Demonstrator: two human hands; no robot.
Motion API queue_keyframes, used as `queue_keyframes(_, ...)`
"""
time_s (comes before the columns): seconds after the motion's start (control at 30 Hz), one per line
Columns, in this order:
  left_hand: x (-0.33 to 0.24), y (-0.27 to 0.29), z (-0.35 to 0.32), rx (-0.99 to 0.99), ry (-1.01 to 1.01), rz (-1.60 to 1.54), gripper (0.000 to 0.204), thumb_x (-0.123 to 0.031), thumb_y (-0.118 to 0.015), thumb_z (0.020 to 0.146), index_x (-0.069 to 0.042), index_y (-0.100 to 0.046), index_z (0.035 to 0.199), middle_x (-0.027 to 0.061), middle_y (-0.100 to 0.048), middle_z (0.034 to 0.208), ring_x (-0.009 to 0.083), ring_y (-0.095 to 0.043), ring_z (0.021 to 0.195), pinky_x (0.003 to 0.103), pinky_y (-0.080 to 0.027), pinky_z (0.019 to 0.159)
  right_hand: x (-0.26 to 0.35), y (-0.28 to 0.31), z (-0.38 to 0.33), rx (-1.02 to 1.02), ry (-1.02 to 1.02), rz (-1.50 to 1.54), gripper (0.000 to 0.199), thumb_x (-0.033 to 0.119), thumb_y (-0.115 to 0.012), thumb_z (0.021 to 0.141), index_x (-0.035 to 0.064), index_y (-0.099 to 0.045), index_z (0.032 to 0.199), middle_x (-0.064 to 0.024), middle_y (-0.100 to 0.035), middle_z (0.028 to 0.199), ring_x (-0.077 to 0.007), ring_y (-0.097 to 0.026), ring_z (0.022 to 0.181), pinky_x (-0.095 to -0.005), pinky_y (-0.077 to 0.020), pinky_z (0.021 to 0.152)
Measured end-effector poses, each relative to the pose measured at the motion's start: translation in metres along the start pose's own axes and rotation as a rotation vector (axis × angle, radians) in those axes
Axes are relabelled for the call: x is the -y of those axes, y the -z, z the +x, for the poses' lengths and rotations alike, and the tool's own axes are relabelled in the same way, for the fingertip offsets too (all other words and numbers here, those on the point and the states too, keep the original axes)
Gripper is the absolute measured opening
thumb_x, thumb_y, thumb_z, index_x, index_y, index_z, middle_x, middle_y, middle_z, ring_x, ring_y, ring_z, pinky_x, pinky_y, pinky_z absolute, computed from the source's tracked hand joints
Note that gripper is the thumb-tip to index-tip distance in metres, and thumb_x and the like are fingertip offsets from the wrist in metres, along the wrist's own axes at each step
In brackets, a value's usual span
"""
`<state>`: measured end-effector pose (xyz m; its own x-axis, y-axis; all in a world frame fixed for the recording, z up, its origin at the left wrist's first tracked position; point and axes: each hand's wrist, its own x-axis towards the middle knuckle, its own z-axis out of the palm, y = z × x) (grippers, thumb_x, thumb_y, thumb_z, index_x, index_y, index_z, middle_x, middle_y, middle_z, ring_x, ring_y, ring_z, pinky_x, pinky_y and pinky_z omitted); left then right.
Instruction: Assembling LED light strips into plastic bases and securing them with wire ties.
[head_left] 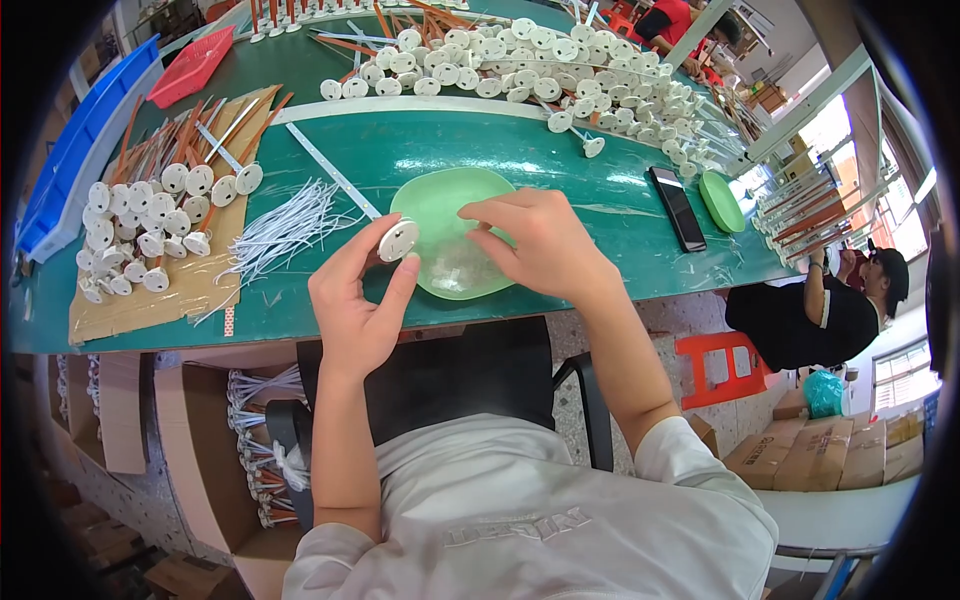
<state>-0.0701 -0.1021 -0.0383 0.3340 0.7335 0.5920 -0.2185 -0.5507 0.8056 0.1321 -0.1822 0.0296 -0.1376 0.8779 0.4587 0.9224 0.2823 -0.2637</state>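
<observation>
My left hand (355,300) pinches a white round disc (398,240) by its rim, with small holes in its face. A pale flat strip (332,168) with small holes runs back from behind the disc; it seems to be joined to it. Over the light green oval dish (430,192) my right hand (540,240) is bent, thumb and fingers drawn together; whatever they hold is too small to make out. Small silvery pieces (462,268) lie in the dish, too fine to name. Both hands are apart from each other.
White strips or ties (290,225) lie left of the dish. Disc-ended sticks (150,215) cover a cardboard sheet; a larger heap (470,65) lies at the back. A phone (678,210) and a second green dish (721,202) lie right. Other people work nearby.
</observation>
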Motion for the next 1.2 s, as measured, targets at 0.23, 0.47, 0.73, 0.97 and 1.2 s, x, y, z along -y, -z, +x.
queue_keyframes(0.23,0.000,0.001,0.000,0.001,-0.009,0.013,0.035,-0.008,-0.073,0.084,0.002,-0.066,0.117,0.0136,-0.072,0.096,0.0188,-0.069,0.084,0.030,-0.054,0.080,0.000,-0.004,-0.001,0.005,-0.016,0.002,0.021,0.004,-0.072,0.078,0.0053,-0.074,0.098,-0.0139,-0.072,0.084,-0.0316,-0.070,0.074,-0.0381,-0.0560,0.067)
queue_keyframes(0.47,0.001,0.001,0.000,-0.009,-0.015,0.018,0.034,-0.009,-0.073,0.085,0.002,-0.067,0.116,0.0135,-0.072,0.095,0.0188,-0.069,0.084,0.030,-0.054,0.079,-0.003,-0.004,-0.001,0.055,-0.033,-0.007,0.014,0.004,-0.069,0.079,0.0047,-0.075,0.092,-0.0144,-0.071,0.084,-0.0324,-0.069,0.075,-0.0391,-0.0556,0.067)
queue_keyframes(0.73,0.000,0.001,0.000,-0.006,-0.018,0.026,0.033,-0.010,-0.074,0.085,0.002,-0.067,0.115,0.0136,-0.072,0.095,0.0192,-0.069,0.083,0.030,-0.054,0.079,0.001,-0.001,-0.005,-0.031,0.023,0.044,0.017,0.003,-0.073,0.078,0.0064,-0.076,0.095,-0.0091,-0.072,0.094,-0.0247,-0.069,0.083,-0.0353,-0.0544,0.069)
queue_keyframes(0.97,-0.002,0.002,-0.004,-0.004,-0.002,0.001,0.034,-0.005,-0.073,0.085,0.003,-0.066,0.117,0.0128,-0.072,0.098,0.0176,-0.068,0.088,0.030,-0.053,0.083,0.025,0.004,-0.027,-0.231,-0.123,0.249,0.015,-0.003,-0.072,0.080,0.0004,-0.074,0.095,-0.0130,-0.071,0.086,-0.0231,-0.070,0.072,-0.0280,-0.0537,0.063)
queue_keyframes(1.2,-0.020,-0.012,-0.037,-0.014,0.040,-0.253,0.037,0.003,-0.065,0.088,0.010,-0.059,0.123,0.0187,-0.068,0.113,0.0218,-0.064,0.104,0.034,-0.049,0.096,0.088,-0.015,-0.072,-0.491,-0.411,0.900,0.013,-0.016,-0.068,0.080,-0.0083,-0.068,0.091,-0.0185,-0.071,0.092,-0.0210,-0.071,0.084,-0.0292,-0.0588,0.075)
